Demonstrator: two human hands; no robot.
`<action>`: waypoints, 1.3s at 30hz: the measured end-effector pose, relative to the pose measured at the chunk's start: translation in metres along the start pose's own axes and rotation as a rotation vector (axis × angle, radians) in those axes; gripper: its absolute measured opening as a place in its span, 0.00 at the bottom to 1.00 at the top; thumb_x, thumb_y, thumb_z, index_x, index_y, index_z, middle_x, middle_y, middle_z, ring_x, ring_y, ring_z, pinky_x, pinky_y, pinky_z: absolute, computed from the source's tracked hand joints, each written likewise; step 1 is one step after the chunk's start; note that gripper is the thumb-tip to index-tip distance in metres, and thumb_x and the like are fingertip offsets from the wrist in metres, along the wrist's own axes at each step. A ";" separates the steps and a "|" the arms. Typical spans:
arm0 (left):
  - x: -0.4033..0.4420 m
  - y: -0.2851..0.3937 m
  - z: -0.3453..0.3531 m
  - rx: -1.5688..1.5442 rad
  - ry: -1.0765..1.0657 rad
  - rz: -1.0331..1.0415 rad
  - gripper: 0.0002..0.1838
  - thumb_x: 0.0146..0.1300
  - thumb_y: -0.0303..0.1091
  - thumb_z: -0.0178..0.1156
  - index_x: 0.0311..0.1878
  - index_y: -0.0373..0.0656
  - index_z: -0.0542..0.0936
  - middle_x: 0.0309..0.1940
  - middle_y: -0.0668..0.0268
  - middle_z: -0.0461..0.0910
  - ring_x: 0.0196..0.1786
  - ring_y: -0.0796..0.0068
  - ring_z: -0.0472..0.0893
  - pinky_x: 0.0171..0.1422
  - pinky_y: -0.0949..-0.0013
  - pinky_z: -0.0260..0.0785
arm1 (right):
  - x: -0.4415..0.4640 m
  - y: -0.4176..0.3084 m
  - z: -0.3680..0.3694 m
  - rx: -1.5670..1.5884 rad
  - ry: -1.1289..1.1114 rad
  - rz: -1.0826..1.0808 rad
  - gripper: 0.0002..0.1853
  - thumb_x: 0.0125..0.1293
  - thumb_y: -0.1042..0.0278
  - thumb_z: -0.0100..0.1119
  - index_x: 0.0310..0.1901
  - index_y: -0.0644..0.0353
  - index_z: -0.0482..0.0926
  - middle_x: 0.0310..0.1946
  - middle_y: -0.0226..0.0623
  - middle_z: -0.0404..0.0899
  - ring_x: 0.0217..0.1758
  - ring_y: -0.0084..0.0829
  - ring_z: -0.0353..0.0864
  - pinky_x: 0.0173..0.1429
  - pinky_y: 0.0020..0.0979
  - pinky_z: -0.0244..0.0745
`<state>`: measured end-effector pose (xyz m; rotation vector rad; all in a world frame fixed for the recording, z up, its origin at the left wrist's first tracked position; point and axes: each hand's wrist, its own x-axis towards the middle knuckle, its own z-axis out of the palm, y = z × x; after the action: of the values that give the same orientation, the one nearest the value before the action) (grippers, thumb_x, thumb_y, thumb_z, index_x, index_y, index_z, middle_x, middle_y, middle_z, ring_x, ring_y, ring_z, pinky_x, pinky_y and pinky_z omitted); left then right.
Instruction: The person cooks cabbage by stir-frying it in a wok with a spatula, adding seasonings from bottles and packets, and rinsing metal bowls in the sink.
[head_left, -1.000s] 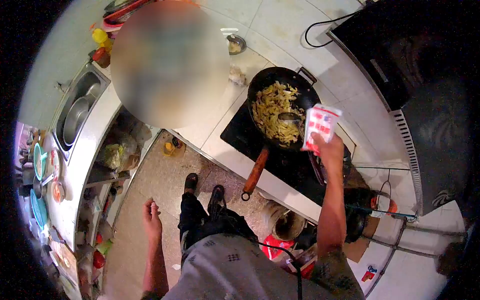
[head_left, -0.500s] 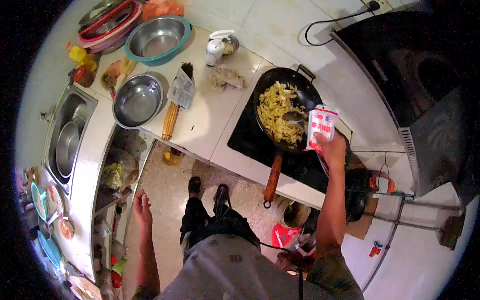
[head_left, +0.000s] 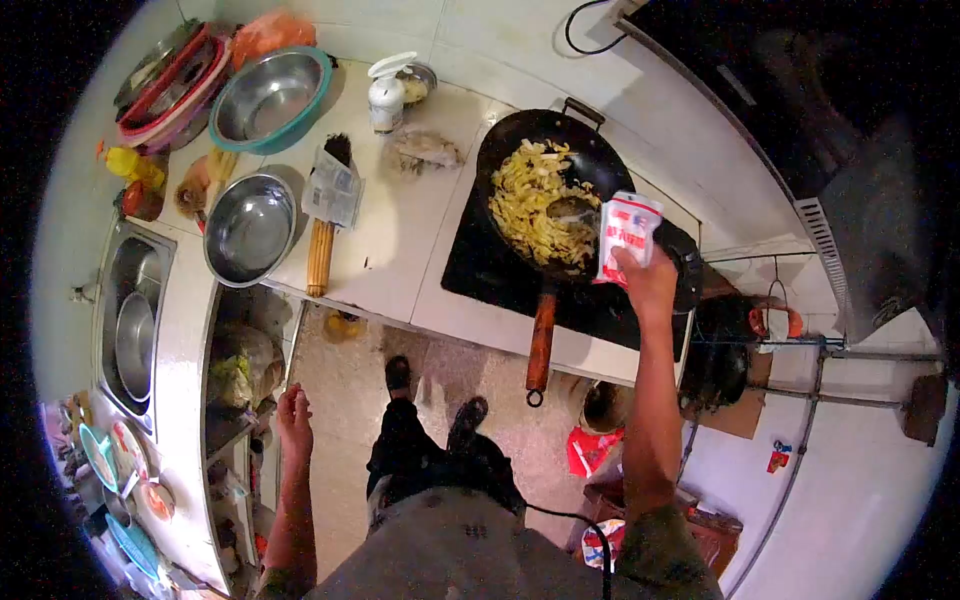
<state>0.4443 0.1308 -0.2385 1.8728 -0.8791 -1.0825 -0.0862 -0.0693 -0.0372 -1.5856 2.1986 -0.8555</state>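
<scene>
My right hand grips a white and red packet by its lower end, over the right rim of a black wok. Chopped yellowish food lies in the wok, with the head of a metal utensil resting in it. The wok sits on a black stove, its wooden handle pointing toward me. My left hand hangs low at the left, away from the counter, fingers slightly curled with nothing visible in them.
On the counter are a steel bowl, a teal-rimmed basin, a white spray bottle and bundled sticks. A sink is at the left. The dark range hood hangs at the upper right.
The view has shifted, and the counter items that were blurred a second ago now show. My right hand still holds the packet by the wok. My left hand stays low at the left.
</scene>
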 end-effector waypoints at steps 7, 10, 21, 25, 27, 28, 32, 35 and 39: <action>-0.040 0.003 0.016 0.000 0.036 0.095 0.14 0.69 0.39 0.54 0.51 0.43 0.76 0.33 0.72 0.75 0.36 0.83 0.73 0.37 0.76 0.68 | -0.003 0.007 -0.011 0.049 0.076 -0.184 0.15 0.55 0.63 0.68 0.39 0.63 0.81 0.30 0.45 0.83 0.30 0.42 0.83 0.37 0.37 0.76; -0.076 -0.016 0.028 -0.008 -0.011 0.048 0.14 0.69 0.40 0.54 0.51 0.43 0.76 0.34 0.72 0.75 0.36 0.83 0.73 0.36 0.76 0.67 | -0.007 0.024 -0.016 0.005 -0.002 -0.209 0.16 0.54 0.60 0.65 0.38 0.64 0.80 0.31 0.50 0.82 0.33 0.46 0.82 0.39 0.40 0.76; -0.198 -0.108 0.068 -0.048 0.081 -0.090 0.19 0.67 0.45 0.56 0.52 0.41 0.75 0.36 0.68 0.77 0.37 0.77 0.75 0.38 0.72 0.72 | -0.030 0.014 -0.069 0.074 0.267 -0.342 0.20 0.60 0.55 0.61 0.40 0.68 0.80 0.31 0.55 0.81 0.35 0.50 0.82 0.42 0.44 0.76; -0.239 -0.134 0.058 -0.029 0.073 -0.185 0.17 0.67 0.45 0.55 0.50 0.41 0.75 0.34 0.69 0.76 0.36 0.79 0.74 0.36 0.73 0.71 | 0.001 0.038 -0.054 -0.209 0.155 -0.512 0.16 0.59 0.57 0.61 0.38 0.65 0.80 0.28 0.50 0.81 0.31 0.48 0.82 0.36 0.42 0.75; -0.242 -0.182 0.053 -0.047 0.129 -0.240 0.17 0.67 0.44 0.55 0.50 0.42 0.75 0.32 0.70 0.75 0.33 0.80 0.74 0.33 0.74 0.70 | -0.007 0.013 -0.066 -0.028 0.082 -0.435 0.14 0.59 0.58 0.60 0.36 0.63 0.80 0.27 0.49 0.80 0.31 0.47 0.82 0.37 0.41 0.75; -0.258 -0.178 0.045 -0.071 0.167 -0.274 0.17 0.67 0.45 0.55 0.50 0.42 0.75 0.31 0.70 0.75 0.32 0.80 0.74 0.32 0.74 0.70 | -0.015 0.002 -0.070 0.091 0.069 -0.318 0.14 0.59 0.59 0.59 0.35 0.63 0.80 0.27 0.49 0.80 0.31 0.46 0.81 0.38 0.41 0.74; -0.256 -0.207 0.019 -0.045 0.120 -0.427 0.16 0.67 0.45 0.55 0.47 0.43 0.75 0.30 0.71 0.74 0.29 0.80 0.74 0.28 0.73 0.69 | 0.009 0.039 -0.019 -0.246 0.152 -0.459 0.14 0.60 0.59 0.61 0.34 0.64 0.79 0.27 0.45 0.81 0.31 0.39 0.83 0.36 0.40 0.75; -0.224 -0.235 0.006 -0.191 0.194 -0.555 0.15 0.67 0.44 0.55 0.45 0.43 0.75 0.30 0.71 0.74 0.28 0.80 0.73 0.27 0.74 0.68 | -0.003 0.016 -0.030 0.004 0.161 -0.345 0.12 0.60 0.61 0.62 0.36 0.63 0.80 0.29 0.45 0.82 0.32 0.35 0.83 0.37 0.36 0.75; -0.189 -0.185 -0.003 -0.085 0.070 -0.481 0.14 0.67 0.44 0.55 0.46 0.43 0.76 0.31 0.70 0.74 0.27 0.80 0.74 0.25 0.73 0.69 | -0.058 0.066 -0.035 1.066 0.146 0.091 0.14 0.63 0.68 0.61 0.48 0.64 0.78 0.39 0.38 0.82 0.39 0.32 0.83 0.48 0.35 0.78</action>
<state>0.4052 0.3749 -0.3319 2.0901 -0.3382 -1.3018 -0.1358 0.0096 -0.0566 -0.8824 1.3854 -1.7352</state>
